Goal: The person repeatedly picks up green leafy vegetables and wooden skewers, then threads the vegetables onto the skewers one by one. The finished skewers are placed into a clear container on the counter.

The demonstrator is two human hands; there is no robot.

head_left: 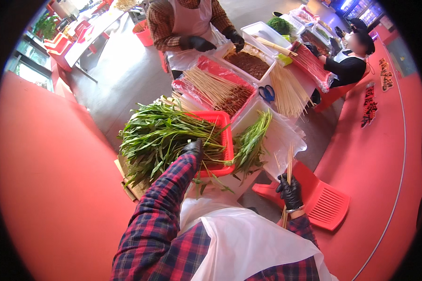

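My left hand [192, 149], in a black glove, reaches into a heap of long-stemmed leafy greens [157, 136] with narrow leaves. Its fingers are closed around stems, their tips partly hidden. The greens fill a red plastic basket [228, 143] and spill over its left side. In my right hand [291, 193], also gloved in black, a bundle of thin bamboo skewers [290, 161] is gripped, pointing up and sticking out below the fist. Between the hands, a smaller bunch of greens [253, 140] lies on a plastic-covered surface [283, 140].
Beyond the basket, a red tray [207, 63] holds skewered meat [234, 99]. Blue-handled scissors [267, 93] lie beside loose skewers [288, 93]. A white tub [270, 70] contains brown food. One co-worker [187, 23] stands opposite; another [354, 61] sits far right. A red chair [330, 201] stands near my right hand.
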